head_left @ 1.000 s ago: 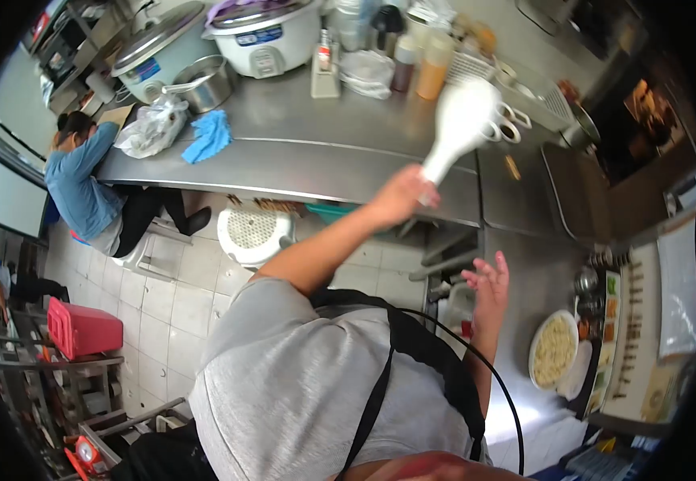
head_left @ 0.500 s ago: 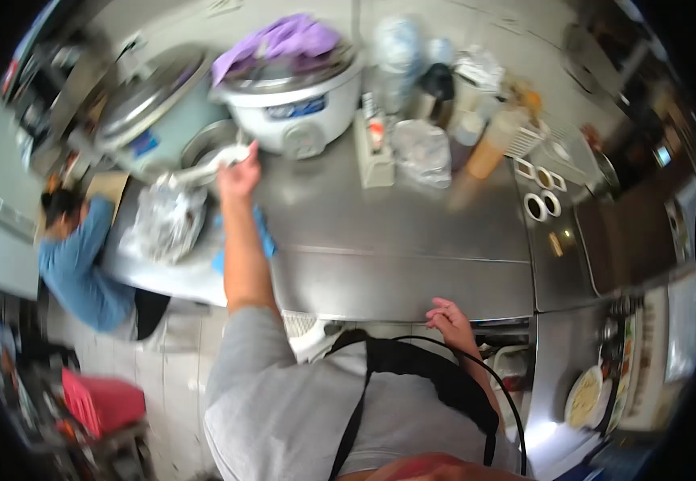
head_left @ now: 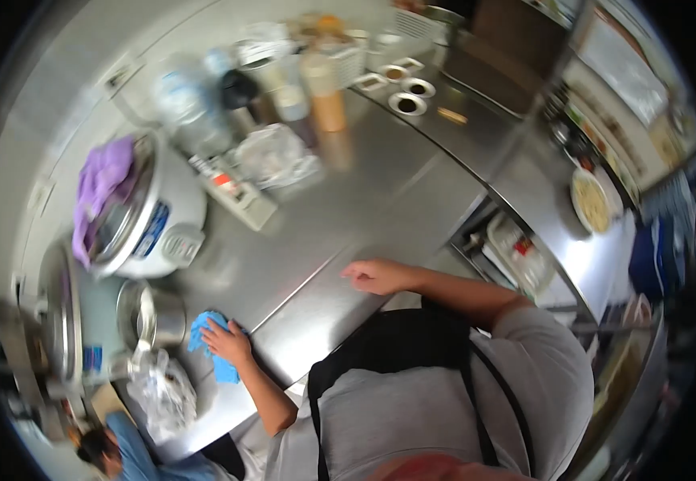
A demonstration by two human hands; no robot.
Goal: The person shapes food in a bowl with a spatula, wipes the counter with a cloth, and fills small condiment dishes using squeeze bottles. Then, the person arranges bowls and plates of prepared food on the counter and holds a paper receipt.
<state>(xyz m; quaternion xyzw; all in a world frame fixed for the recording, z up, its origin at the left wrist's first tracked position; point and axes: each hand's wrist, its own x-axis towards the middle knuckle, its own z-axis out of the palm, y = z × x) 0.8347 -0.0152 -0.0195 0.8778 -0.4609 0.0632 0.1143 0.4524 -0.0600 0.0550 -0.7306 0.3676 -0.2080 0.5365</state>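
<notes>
My left hand [head_left: 228,341] lies with fingers spread flat on a folded blue cloth [head_left: 224,370] on the steel table [head_left: 308,232]. Beside it stands a metal pot [head_left: 173,319] with a white long-handled utensil [head_left: 147,309] in it, its kind blurred. A clear plastic bag [head_left: 163,397] sits just in front of the pot. My right hand [head_left: 376,276] hovers near the table's front edge, fingers loosely bent and apart, holding nothing I can see.
A white cooker [head_left: 176,216] with a purple cloth [head_left: 99,188] stands at left, a second lidded cooker [head_left: 95,321] nearer. Behind are a power strip [head_left: 240,200], a plastic bag [head_left: 276,156] and a sauce bottle [head_left: 328,100]. A person in blue [head_left: 135,453] is at lower left.
My left hand has let go of the white utensil at the pot and come down onto the blue cloth. My right hand has moved over the table's edge. The view has turned right.
</notes>
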